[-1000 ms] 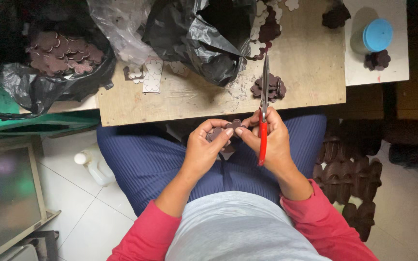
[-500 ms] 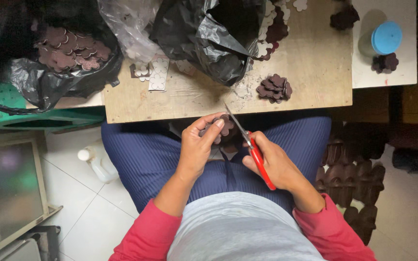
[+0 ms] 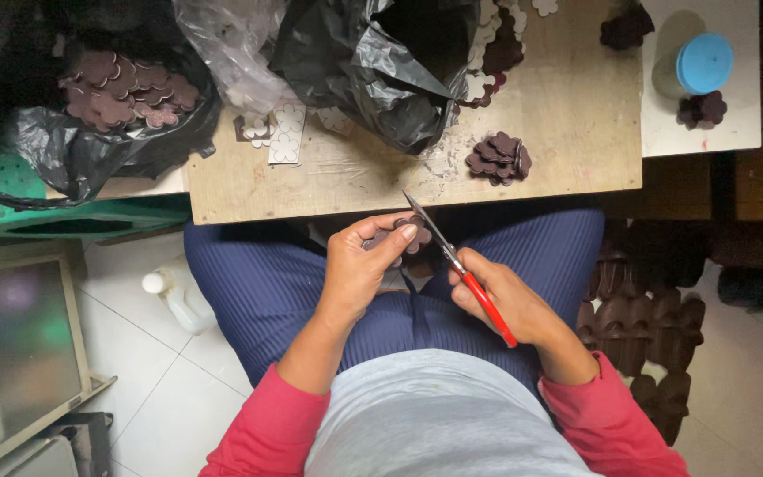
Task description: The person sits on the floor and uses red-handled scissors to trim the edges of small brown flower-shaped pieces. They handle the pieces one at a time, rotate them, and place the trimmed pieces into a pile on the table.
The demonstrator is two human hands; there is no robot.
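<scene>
From the head camera looking down, the left hand is bent in over the lap, and its thumb and fingers pinch a small dark brown flower-shaped flat piece just below the table edge. The right hand sits beside it with its fingers curled tight around the red-handled metal scissors. The thin grey blades point up and to the left, and they touch the brown piece. Both arms wear pinkish red sleeves, and the lap is covered in blue ribbed cloth. Above the hands is a light wooden board table with a scratched top. On it lies a little pile of dark brown flower pieces, near the scissor tips but not touching them. A shiny crumpled black plastic bag sits on the table, and a clear plastic bag is next to it. To the left, another black bag full of brown flower pieces is open. A round blue lid rests on a white table top at the right. A white plastic bottle stands on the pale tiled floor.
</scene>
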